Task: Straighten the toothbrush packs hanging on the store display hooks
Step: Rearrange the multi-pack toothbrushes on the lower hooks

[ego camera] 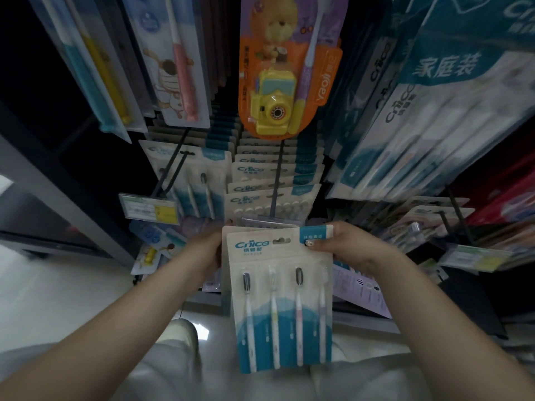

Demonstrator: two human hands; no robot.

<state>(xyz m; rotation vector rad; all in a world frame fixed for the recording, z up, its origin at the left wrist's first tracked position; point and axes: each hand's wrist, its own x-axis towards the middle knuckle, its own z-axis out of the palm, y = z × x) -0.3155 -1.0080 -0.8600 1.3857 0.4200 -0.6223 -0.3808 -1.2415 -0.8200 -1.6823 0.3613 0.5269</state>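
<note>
Here, a person held a four-brush toothbrush pack by its top corners in front of a crowded store display. The left hand gripped the pack's upper left edge, its fingers curled round behind the card; the right hand pinched the upper right corner, the thumb pressed on the blue tab beside the hanging slot. The pack hung free of any hook, just below the front of a row of matching packs strung along a dark hook above it.

The pack looked light and flat: a thin card back with a clear plastic blister over the brushes. Such a card would probably bend or crease if squeezed mid-panel, and the glossy front appeared slippery. The stiffer top strip round the slot seemed the safest place to hold, with both hands keeping the card level so the slot could meet the hook tip squarely.

Above hung a children's pack with a yellow toy camera, and a price tag sat on the neighbouring hook to the left.
</note>
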